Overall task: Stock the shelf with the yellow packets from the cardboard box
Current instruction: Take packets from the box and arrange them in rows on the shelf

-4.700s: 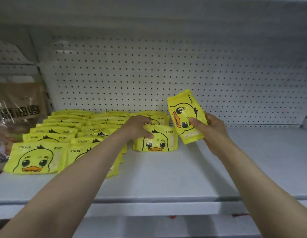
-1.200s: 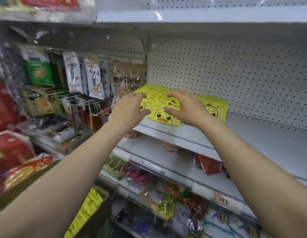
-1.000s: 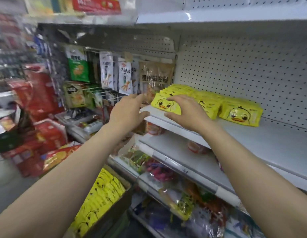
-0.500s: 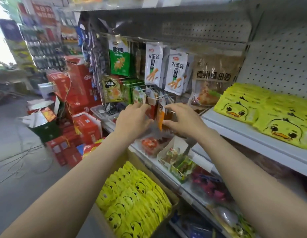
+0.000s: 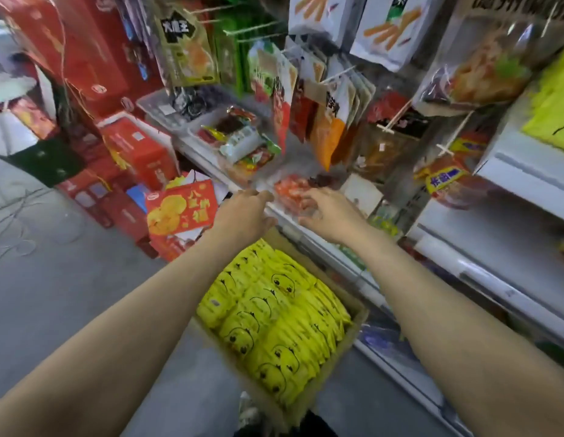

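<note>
A cardboard box (image 5: 353,339) stands on the floor below me, packed with rows of yellow duck packets (image 5: 274,316). My left hand (image 5: 243,212) and my right hand (image 5: 329,212) hover side by side above the box's far end, both with loosely spread fingers and holding nothing. At the right edge, yellow packets on the shelf (image 5: 554,111) lie on the white shelf (image 5: 520,165).
Hanging snack bags (image 5: 325,115) and trays of goods fill the rack ahead. Red gift cartons (image 5: 139,152) are piled on the floor at left. Lower white shelves (image 5: 463,266) run along the right. Grey floor (image 5: 54,272) lies to the left of the box.
Both hands have left the packets on the shelf and dropped toward the box. The view has swung left and down, so the box now fills the middle.
</note>
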Demonstrator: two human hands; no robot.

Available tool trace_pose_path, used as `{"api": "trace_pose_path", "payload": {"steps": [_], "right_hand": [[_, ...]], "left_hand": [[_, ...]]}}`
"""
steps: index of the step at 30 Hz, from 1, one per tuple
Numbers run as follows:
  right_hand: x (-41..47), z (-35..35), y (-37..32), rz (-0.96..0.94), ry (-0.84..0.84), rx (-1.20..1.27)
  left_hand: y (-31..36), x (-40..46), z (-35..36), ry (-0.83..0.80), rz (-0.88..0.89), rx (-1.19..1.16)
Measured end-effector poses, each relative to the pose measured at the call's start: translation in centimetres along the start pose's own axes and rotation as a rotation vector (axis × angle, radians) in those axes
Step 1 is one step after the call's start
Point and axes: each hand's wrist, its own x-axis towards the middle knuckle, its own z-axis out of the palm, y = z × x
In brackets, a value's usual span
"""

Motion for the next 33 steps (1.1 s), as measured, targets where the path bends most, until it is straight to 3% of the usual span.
{"api": "trace_pose_path", "payload": {"steps": [7,17,24,30,33], "right_hand": [[0.1,12.7,3.9,0.119,-0.316,0.136],[-6.6,28.3,7.6,0.342,-0.719,0.310],[-7.5,32.1,6.9,0.305,-0.678,0.207],[-8.8,34.0,5.5,0.261,-0.474,-0.031],[-9.0,34.2,6.0,0.292,-0.379,0.012]], "left_hand": [[-3.5,-1.5,12.2,-0.385,-0.072,-0.079],[-4.8,-9.2,27.0,-0.882,-0.201,-0.279],[-6.5,-11.5,30.0,-0.921,-0.267,-0.322],[-7.0,-11.8,31.1,-0.937,-0.305,-0.331],[-7.1,-11.9,31.6,-0.936,-0.322,-0.358]]}}
